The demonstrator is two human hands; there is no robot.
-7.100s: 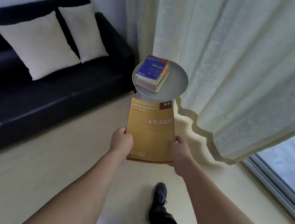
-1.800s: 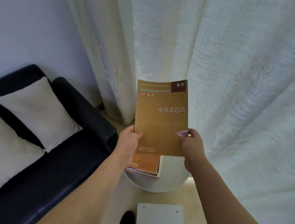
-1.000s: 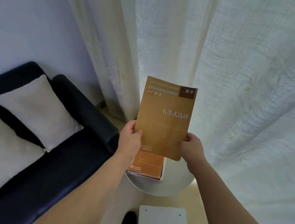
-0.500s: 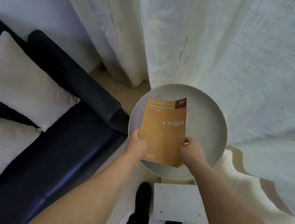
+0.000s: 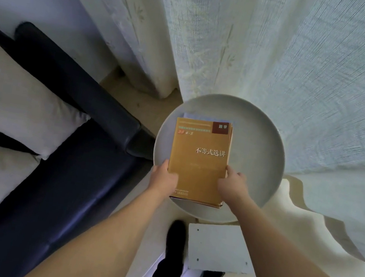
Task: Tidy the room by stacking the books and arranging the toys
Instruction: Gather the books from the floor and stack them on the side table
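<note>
Both forearms reaching forward and down, left hand (image 5: 163, 176) and right hand (image 5: 233, 185) with fingers clamped on the near side edges of an orange book (image 5: 198, 160), lying atop a book stack (image 5: 208, 121) on the round worktop (image 5: 258, 156), beside a dark sofa (image 5: 79, 169).

the orange book (image 5: 198, 162) is down now, lying flat on top of the book stack (image 5: 209, 118) on the round side table (image 5: 259, 151), where a second ago it was held upright in front of the curtain. the left hand (image 5: 164, 178) and right hand (image 5: 231, 185) have dropped with it, still gripping its near edges. the view has tipped from the curtain down to the tabletop.
</note>
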